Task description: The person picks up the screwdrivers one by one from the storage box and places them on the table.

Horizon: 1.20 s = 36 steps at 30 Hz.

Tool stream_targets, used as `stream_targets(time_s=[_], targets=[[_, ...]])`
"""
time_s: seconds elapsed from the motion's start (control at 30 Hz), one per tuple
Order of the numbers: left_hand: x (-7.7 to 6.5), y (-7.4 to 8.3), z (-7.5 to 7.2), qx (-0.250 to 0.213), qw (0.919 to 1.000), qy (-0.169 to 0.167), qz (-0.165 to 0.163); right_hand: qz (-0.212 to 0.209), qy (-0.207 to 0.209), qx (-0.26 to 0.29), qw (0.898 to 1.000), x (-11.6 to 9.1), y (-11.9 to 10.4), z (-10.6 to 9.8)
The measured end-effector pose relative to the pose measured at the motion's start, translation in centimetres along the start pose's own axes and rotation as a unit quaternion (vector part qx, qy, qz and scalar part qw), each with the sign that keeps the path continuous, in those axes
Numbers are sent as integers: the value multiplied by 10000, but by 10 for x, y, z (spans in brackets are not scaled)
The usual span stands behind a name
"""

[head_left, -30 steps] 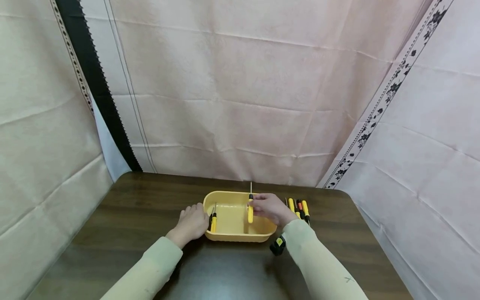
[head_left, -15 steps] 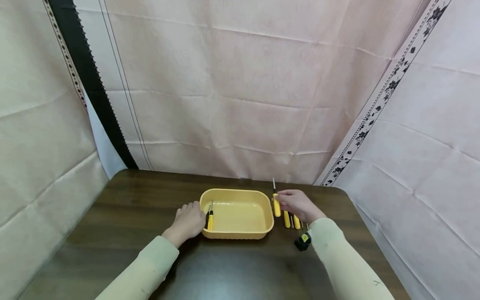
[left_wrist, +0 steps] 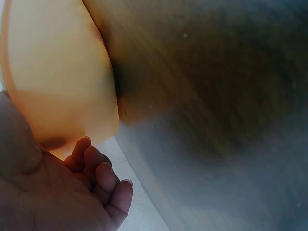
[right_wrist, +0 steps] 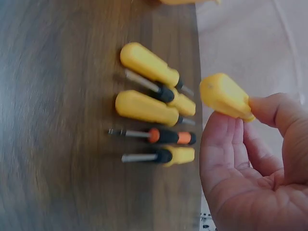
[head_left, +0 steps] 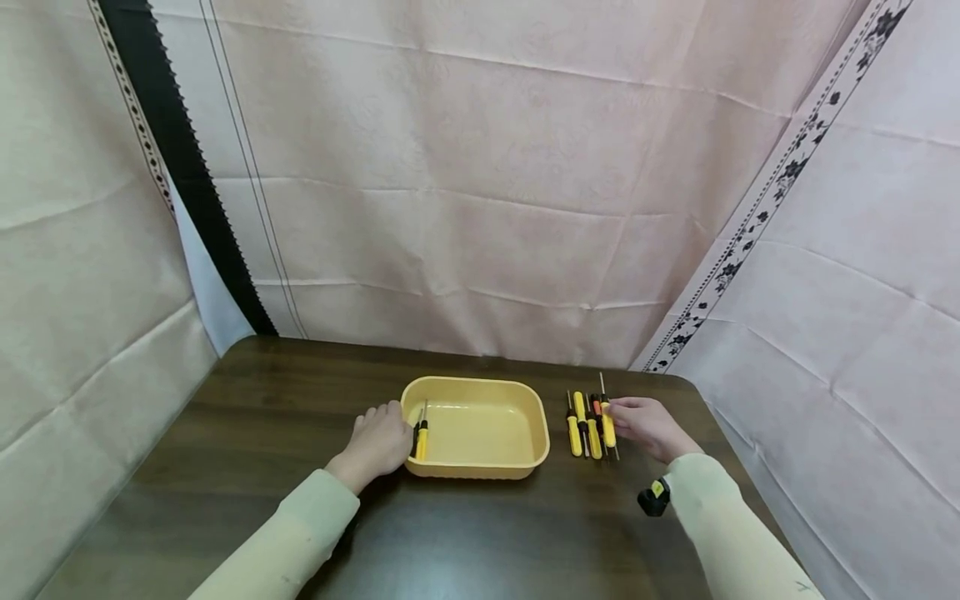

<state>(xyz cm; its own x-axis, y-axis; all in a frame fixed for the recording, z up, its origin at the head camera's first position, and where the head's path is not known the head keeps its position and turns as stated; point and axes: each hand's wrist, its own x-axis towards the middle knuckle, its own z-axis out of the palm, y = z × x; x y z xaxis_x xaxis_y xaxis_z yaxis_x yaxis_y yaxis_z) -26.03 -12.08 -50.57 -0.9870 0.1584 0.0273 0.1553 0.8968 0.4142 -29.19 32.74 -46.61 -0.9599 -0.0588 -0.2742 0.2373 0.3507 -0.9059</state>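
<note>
My right hand (head_left: 643,423) pinches a yellow-handled screwdriver (right_wrist: 224,95) between thumb and fingers, its shaft pointing away from me in the head view. It hangs just above the right end of a row of screwdrivers (head_left: 593,437) on the table. One of that row has a black and orange handle (right_wrist: 171,135); the others have yellow handles with black collars. Over at the left, my left hand (head_left: 382,437) grips the left side of a yellow plastic tray (head_left: 480,473). Inside the tray, along its left wall, lie screwdrivers (head_left: 422,440), partly hidden by that hand.
A black tape measure (head_left: 654,497) with a yellow-green label lies near my right wrist. The dark wooden table (head_left: 480,533) has rounded far corners. Light cloth (head_left: 450,208) hangs behind it and along both sides.
My right hand has carried the screwdriver rightward, from above the tray to over the row. The tape measure appears further right, beside the wrist. My left hand has stayed at the tray.
</note>
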Motion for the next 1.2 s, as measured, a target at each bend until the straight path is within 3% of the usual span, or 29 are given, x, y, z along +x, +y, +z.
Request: stream_targets(time_s=[0.2, 0.53, 0.8, 1.2], targets=[[2, -1, 0, 17, 10000, 51, -15, -7, 393, -292, 9988, -1, 6, -10], [-1, 2, 0, -76, 10000, 4, -65, 362, 694, -542, 9955, 5, 38, -28], [-1, 3, 2, 31, 9999, -62, -105, 613, 872, -688, 9919, 9, 46, -26], [-1, 1, 2, 30, 9999, -22, -136, 601, 971, -1066, 9877, 19, 48, -22]])
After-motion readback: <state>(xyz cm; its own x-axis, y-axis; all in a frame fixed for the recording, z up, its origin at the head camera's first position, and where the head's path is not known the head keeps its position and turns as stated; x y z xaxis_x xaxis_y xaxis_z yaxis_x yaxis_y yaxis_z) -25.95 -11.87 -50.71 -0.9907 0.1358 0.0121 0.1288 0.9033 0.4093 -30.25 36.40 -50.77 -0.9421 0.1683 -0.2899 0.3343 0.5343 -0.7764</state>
